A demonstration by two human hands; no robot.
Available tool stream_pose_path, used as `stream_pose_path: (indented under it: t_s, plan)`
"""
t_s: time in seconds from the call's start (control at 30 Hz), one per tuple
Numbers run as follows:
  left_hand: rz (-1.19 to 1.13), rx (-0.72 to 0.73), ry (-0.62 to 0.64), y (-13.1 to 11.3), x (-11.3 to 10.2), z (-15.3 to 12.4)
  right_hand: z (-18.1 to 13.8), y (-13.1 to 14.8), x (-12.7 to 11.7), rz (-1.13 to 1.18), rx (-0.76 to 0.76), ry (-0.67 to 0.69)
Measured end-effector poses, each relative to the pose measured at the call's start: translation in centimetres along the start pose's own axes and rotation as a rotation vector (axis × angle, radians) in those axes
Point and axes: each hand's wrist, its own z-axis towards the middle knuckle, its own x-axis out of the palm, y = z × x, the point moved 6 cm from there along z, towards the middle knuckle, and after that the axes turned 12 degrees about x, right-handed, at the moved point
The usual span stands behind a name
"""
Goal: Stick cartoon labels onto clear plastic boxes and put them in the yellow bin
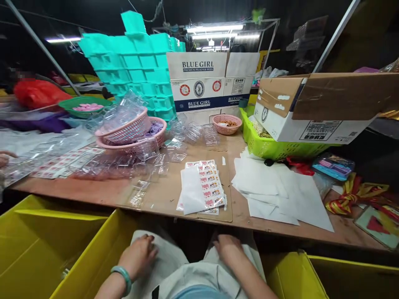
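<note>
Both hands lie low over my light trousers [187,274], below the table edge. My left hand [140,255], with a green bangle [123,277] at its wrist, is on the left thigh, fingers curled in and nothing visible in them. My right hand [230,248] rests on the other thigh; its fingertips bend down toward the cloth and are partly hidden. Beyond them on the table is a stack of sticker sheets [212,185] with rows of small printed pictures, partly covered by a white sheet [193,193]. It lies on a flat piece of cardboard [170,199].
Clear plastic cases [106,170] and pink baskets [124,143] stand left. White papers [271,187] lie right, near a lime basket [264,145] under an open carton [286,124]. Teal trays [131,62] rise behind. Yellow bins [46,245] flank my legs. Another person's hand [5,158] shows far left.
</note>
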Motion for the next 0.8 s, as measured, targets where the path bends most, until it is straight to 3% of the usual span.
stream_pose_path:
  t_s: [0.1, 0.17, 0.27, 0.43, 0.53, 0.67, 0.73, 0.8]
  plan:
    - [0.146, -0.123, -0.12, 3.6, -0.3, -2.0, -2.5, -4.9, -1.3, -0.124, 0.062, -0.229]
    - [0.115, -0.125, -0.172, 4.5, 0.0, -2.5, -3.4, -7.6, -1.6, -0.182, 0.134, -0.323]
    - [0.054, -0.04, -0.166, 3.7, 0.4, -2.1, -3.2, -9.4, -0.9, -0.112, 0.198, -0.183]
    - [0.047, 0.119, -0.111, 1.7, 1.2, -2.5, -3.9, -7.9, -2.1, -0.002, 0.063, 0.036]
    - [0.041, 0.254, 0.014, 1.2, 3.7, -5.5, -7.8, -7.1, -2.9, 0.059, -0.083, 0.157]
    - [-0.016, 0.387, 0.184, 1.7, 7.0, -10.1, -14.3, -7.3, -1.3, 0.082, -0.143, 0.442]
    - [-0.05, 0.381, 0.196, 1.8, 6.6, -10.8, -15.8, -7.4, -0.8, 0.042, -0.129, 0.508]
    - [-0.094, 0.389, 0.17, 0.7, 4.8, -10.3, -15.1, -6.3, -2.0, 0.036, -0.174, 0.445]
